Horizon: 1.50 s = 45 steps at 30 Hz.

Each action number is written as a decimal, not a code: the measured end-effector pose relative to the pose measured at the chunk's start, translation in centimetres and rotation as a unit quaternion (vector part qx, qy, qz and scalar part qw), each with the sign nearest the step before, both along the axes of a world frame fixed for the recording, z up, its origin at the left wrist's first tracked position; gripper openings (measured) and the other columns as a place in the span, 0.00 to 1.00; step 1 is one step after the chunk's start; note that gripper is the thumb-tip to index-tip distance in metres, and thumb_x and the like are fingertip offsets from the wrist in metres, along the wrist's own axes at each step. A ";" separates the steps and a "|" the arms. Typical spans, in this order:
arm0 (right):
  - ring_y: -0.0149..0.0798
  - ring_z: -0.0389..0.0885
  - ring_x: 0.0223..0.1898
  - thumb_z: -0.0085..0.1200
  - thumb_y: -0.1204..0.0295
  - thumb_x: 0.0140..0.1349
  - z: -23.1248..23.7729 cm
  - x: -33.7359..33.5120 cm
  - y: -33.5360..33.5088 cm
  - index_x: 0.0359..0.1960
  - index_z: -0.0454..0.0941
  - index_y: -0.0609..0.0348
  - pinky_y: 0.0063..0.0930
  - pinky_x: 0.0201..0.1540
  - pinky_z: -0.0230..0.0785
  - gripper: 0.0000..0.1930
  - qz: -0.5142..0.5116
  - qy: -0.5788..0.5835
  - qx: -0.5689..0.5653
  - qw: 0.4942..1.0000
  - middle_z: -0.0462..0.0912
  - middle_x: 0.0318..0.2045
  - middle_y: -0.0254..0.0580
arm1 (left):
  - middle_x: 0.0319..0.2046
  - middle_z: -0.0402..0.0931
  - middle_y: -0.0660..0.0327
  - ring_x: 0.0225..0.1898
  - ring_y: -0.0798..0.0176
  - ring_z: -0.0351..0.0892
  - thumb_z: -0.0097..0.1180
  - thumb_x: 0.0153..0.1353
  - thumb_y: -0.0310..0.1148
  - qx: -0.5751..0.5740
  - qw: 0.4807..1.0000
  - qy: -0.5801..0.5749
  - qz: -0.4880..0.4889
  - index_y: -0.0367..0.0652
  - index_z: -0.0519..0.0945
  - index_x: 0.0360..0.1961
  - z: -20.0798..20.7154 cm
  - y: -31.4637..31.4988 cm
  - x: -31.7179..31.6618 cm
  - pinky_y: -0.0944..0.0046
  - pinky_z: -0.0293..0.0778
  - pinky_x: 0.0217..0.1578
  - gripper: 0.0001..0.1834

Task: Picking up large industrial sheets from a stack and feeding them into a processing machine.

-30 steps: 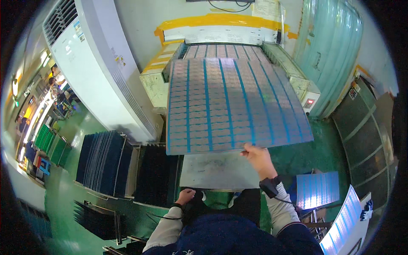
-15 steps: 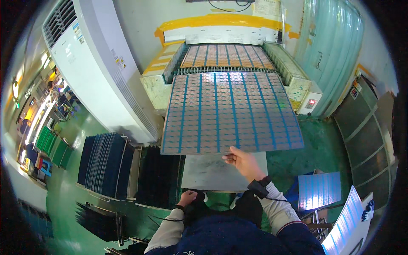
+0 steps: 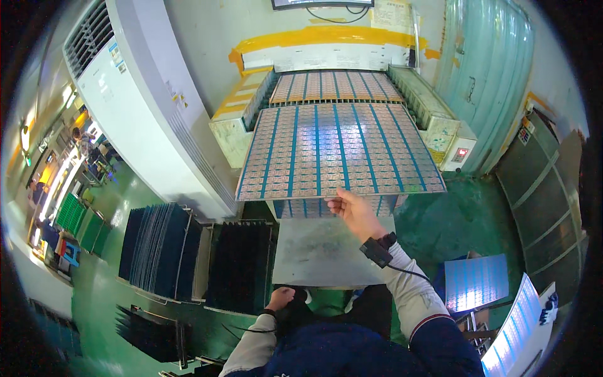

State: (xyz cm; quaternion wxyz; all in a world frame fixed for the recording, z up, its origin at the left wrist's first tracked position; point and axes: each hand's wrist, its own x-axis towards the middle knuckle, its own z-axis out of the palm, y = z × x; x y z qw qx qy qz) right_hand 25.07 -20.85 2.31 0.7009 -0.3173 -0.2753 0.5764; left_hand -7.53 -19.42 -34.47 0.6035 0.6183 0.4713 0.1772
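Feeding looks like the step in hand. Largest first: the conveyor machine (image 3: 440,119) against the wall already carries one panel sheet (image 3: 336,86). Our big grid-printed sheet (image 3: 339,154) lies flat over its near end, above the grey worktop (image 3: 317,251). Our right hand (image 3: 353,210) pinches the sheet's near edge. Our left hand (image 3: 281,298) sits low by the worktop's near edge; grip unclear. Next likely needs a level, square push forward.
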 end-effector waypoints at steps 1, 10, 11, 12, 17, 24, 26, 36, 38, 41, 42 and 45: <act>0.35 0.79 0.33 0.53 0.65 0.62 -0.1 0.6 0.3 0.36 0.74 0.63 0.28 0.38 0.72 0.12 -0.009 -0.004 -0.003 1.000 0.81 0.33 0.46 | 0.25 0.79 0.64 0.26 0.72 0.77 0.57 0.57 0.39 -0.006 1.000 -0.018 -0.013 0.38 0.82 0.33 0.8 -0.5 0.7 0.70 0.72 0.28 0.14; 0.34 0.79 0.32 0.52 0.65 0.63 3.3 -0.5 2.7 0.36 0.74 0.61 0.26 0.36 0.72 0.11 -0.002 -0.011 -0.011 1.000 0.81 0.33 0.45 | 0.24 0.78 0.64 0.26 0.72 0.76 0.58 0.57 0.40 -0.042 0.998 -0.011 0.042 0.36 0.81 0.31 0.5 0.0 -1.1 0.71 0.72 0.28 0.15; 0.34 0.78 0.32 0.52 0.65 0.63 2.9 0.0 2.9 0.36 0.73 0.61 0.25 0.36 0.72 0.11 -0.006 -0.011 -0.015 1.000 0.81 0.33 0.45 | 0.24 0.78 0.64 0.26 0.72 0.76 0.58 0.57 0.40 -0.033 0.999 0.004 0.037 0.36 0.81 0.31 0.4 0.0 -0.7 0.71 0.72 0.28 0.15; 0.34 0.79 0.32 0.52 0.65 0.63 2.6 0.5 3.2 0.36 0.73 0.61 0.26 0.36 0.72 0.10 -0.010 -0.012 -0.016 1.000 0.81 0.33 0.45 | 0.24 0.78 0.64 0.26 0.72 0.76 0.58 0.56 0.40 -0.024 0.999 0.019 0.034 0.36 0.81 0.32 0.3 -0.2 -0.4 0.71 0.72 0.28 0.15; 0.35 0.80 0.33 0.52 0.66 0.62 1.8 1.4 4.8 0.37 0.73 0.60 0.27 0.36 0.73 0.10 -0.012 -0.003 -0.020 1.000 0.81 0.32 0.45 | 0.25 0.79 0.62 0.27 0.71 0.77 0.59 0.56 0.38 -0.044 0.997 -0.008 0.063 0.35 0.81 0.32 0.6 -0.3 -0.1 0.70 0.73 0.29 0.14; 0.36 0.80 0.33 0.52 0.67 0.62 2.1 3.1 6.1 0.36 0.73 0.60 0.27 0.36 0.72 0.09 -0.024 -0.006 -0.020 0.999 0.81 0.32 0.44 | 0.26 0.79 0.62 0.27 0.71 0.77 0.59 0.56 0.39 -0.032 0.997 0.023 0.069 0.35 0.81 0.34 2.8 -1.1 0.6 0.70 0.73 0.30 0.15; 0.36 0.79 0.33 0.52 0.67 0.62 2.2 3.4 6.4 0.36 0.73 0.60 0.27 0.36 0.71 0.09 -0.019 -0.007 -0.010 1.000 0.81 0.32 0.43 | 0.26 0.79 0.62 0.27 0.71 0.76 0.59 0.56 0.39 -0.041 0.996 0.023 0.069 0.35 0.81 0.34 2.9 -1.1 0.6 0.70 0.73 0.30 0.15; 0.35 0.78 0.33 0.51 0.67 0.62 2.1 4.5 7.3 0.36 0.74 0.59 0.27 0.36 0.71 0.08 -0.031 0.006 -0.026 0.999 0.80 0.31 0.42 | 0.26 0.78 0.64 0.27 0.72 0.76 0.56 0.56 0.37 -0.069 0.996 -0.019 0.062 0.37 0.81 0.33 0.4 -0.5 0.6 0.71 0.73 0.30 0.13; 0.35 0.78 0.33 0.50 0.67 0.62 1.9 4.9 7.5 0.37 0.74 0.59 0.27 0.34 0.71 0.09 -0.027 0.003 -0.021 0.999 0.80 0.33 0.43 | 0.26 0.79 0.63 0.27 0.72 0.76 0.56 0.56 0.37 -0.075 0.995 -0.031 0.061 0.36 0.81 0.33 0.1 -0.4 0.6 0.71 0.73 0.30 0.13; 0.35 0.78 0.32 0.51 0.66 0.62 2.5 4.5 8.4 0.36 0.74 0.58 0.27 0.33 0.71 0.09 -0.016 0.007 -0.030 0.999 0.81 0.32 0.42 | 0.28 0.78 0.62 0.27 0.71 0.76 0.56 0.58 0.35 -0.078 0.995 -0.035 0.058 0.35 0.79 0.36 -0.3 0.1 -0.7 0.71 0.73 0.31 0.13; 0.35 0.78 0.32 0.51 0.66 0.62 2.4 4.7 8.7 0.36 0.73 0.58 0.27 0.34 0.71 0.09 -0.013 0.010 -0.036 0.999 0.81 0.32 0.42 | 0.29 0.78 0.61 0.28 0.70 0.76 0.55 0.59 0.33 -0.086 0.994 -0.042 0.053 0.34 0.78 0.37 -0.1 0.0 -0.6 0.71 0.74 0.32 0.12; 0.35 0.79 0.33 0.51 0.66 0.62 1.7 5.8 9.3 0.35 0.73 0.58 0.28 0.34 0.72 0.08 -0.016 0.018 -0.048 0.999 0.81 0.33 0.43 | 0.30 0.77 0.60 0.28 0.70 0.75 0.54 0.61 0.31 -0.079 0.996 -0.015 0.046 0.33 0.77 0.38 1.4 -0.7 0.6 0.71 0.74 0.33 0.11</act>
